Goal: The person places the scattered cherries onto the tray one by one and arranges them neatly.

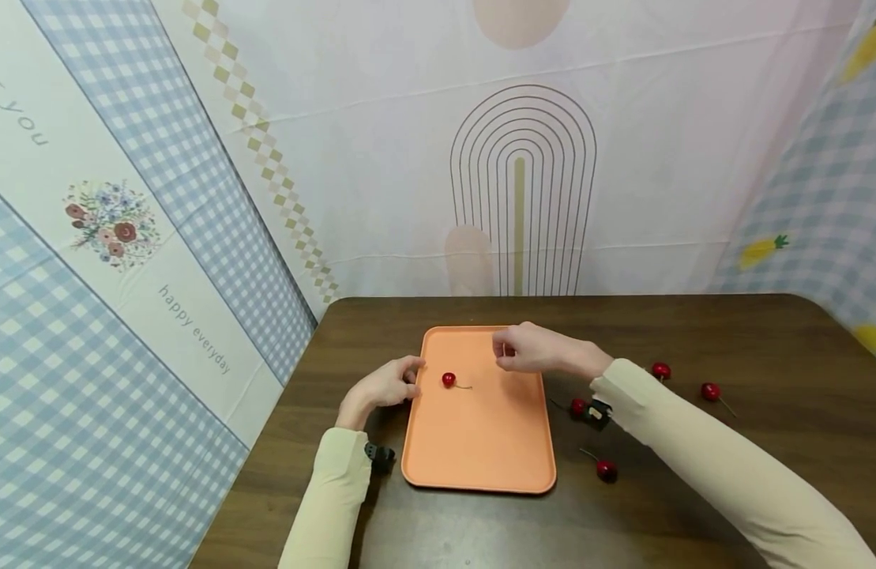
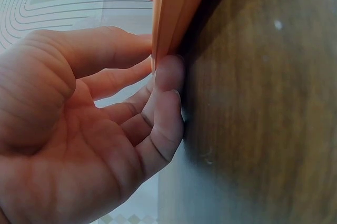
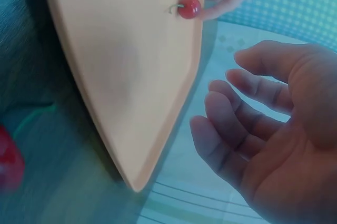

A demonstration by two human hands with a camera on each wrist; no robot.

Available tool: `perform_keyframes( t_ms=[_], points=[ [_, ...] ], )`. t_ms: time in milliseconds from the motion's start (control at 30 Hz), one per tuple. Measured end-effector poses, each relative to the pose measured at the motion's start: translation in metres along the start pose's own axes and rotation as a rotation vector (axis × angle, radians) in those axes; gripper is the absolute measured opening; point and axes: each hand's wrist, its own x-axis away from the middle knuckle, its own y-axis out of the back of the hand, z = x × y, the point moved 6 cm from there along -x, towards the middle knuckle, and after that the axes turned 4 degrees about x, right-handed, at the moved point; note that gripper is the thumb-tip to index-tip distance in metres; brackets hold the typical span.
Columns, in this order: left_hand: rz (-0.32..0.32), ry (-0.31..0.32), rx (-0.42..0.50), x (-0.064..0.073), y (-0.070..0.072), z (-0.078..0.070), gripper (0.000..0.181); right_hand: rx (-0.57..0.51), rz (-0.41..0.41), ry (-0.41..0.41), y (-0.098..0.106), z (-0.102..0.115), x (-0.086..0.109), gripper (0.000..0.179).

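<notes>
A red cherry (image 1: 448, 379) with a thin stem lies on the orange tray (image 1: 480, 450), in its upper left part. My left hand (image 1: 382, 385) is at the tray's left edge; in the left wrist view its thumb and fingertips hold the rim, with the lower fingers curled beside it. Over the tray's far right part hovers my right hand (image 1: 531, 348). The right wrist view shows its fingers (image 3: 221, 124) loosely bent, apart from the thumb, and nothing between them.
Several more cherries lie on the brown table (image 1: 693, 474) right of the tray: one (image 1: 578, 407) beside the right wrist camera (image 1: 597, 413), one (image 1: 607, 471) closer to me, others (image 1: 661, 371) beyond the forearm. A patterned cloth (image 1: 395, 158) hangs behind the table.
</notes>
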Motion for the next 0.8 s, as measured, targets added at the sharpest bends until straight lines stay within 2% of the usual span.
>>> perform_keyframes(
  t_ms=[167, 333, 567, 800],
  points=[
    [0.004, -0.010, -0.001, -0.001, 0.000, -0.002, 0.055, -0.008, -0.005, -0.005, 0.006, -0.004, 0.013, 0.010],
    [0.012, 0.009, 0.014, 0.000, -0.001, -0.001, 0.055, 0.003, -0.010, 0.023, 0.009, -0.004, 0.029, 0.007],
    [0.007, 0.013, 0.013, 0.002, -0.001, -0.002, 0.055, 0.044, -0.015, 0.026, 0.008, -0.013, 0.049, 0.006],
    [-0.003, 0.018, 0.019, 0.001, 0.000, 0.000, 0.055, 0.026, 0.019, 0.009, 0.001, -0.025, 0.062, 0.004]
  ],
)
